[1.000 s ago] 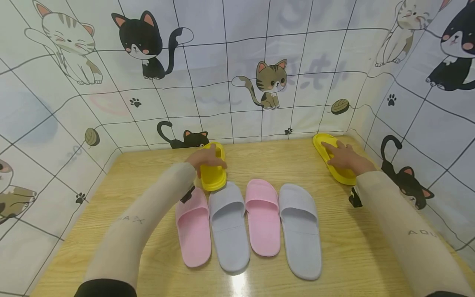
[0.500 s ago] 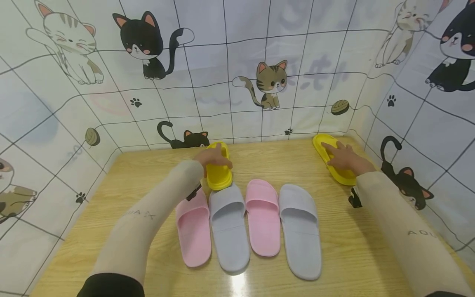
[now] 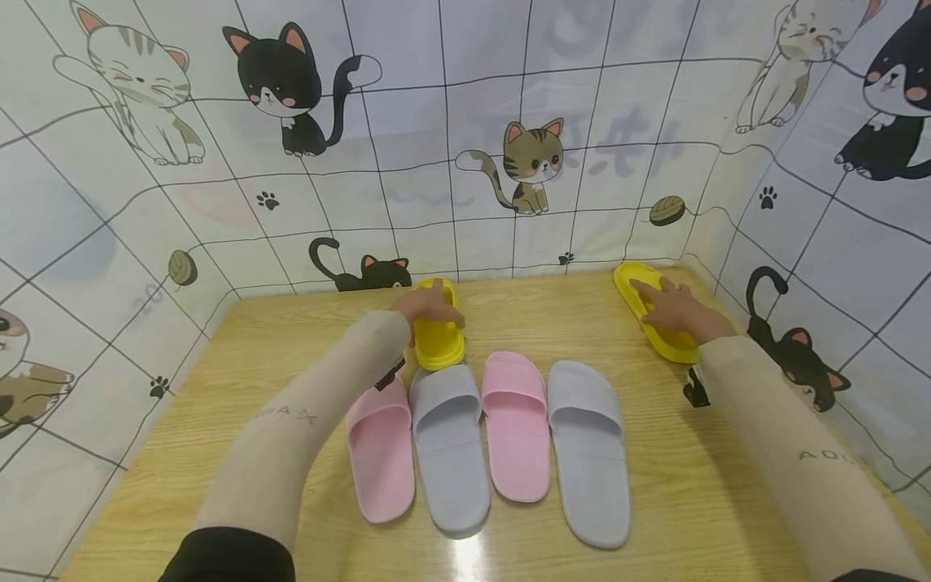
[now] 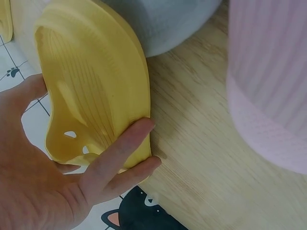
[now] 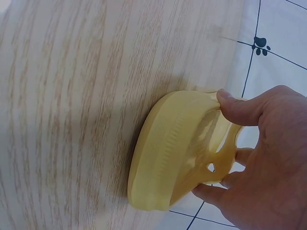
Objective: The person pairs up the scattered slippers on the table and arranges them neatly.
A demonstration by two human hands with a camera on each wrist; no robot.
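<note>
My left hand [image 3: 429,305] holds a yellow slipper [image 3: 440,347] by its strap end, thumb on one side and fingers on the other. In the left wrist view the strap of this slipper [image 4: 91,72] shows holes. Its near end is by the toe of a grey slipper [image 3: 454,477]; whether they touch, I cannot tell. At the far right corner, my right hand [image 3: 682,311] grips another yellow slipper [image 3: 631,279] across its strap. The right wrist view has thumb and fingers on opposite sides of that slipper [image 5: 163,153], which stands on the wooden surface.
The grey slipper stands in a row with a pink slipper [image 3: 381,477], a second pink slipper [image 3: 518,453] and another grey slipper [image 3: 592,477], all on a wooden table [image 3: 305,485]. A cat-patterned sheet [image 3: 407,162] rises behind and on both sides.
My left hand and its yellow slipper have shifted a little to the right along the back of the table. The right hand and its slipper have stayed put.
</note>
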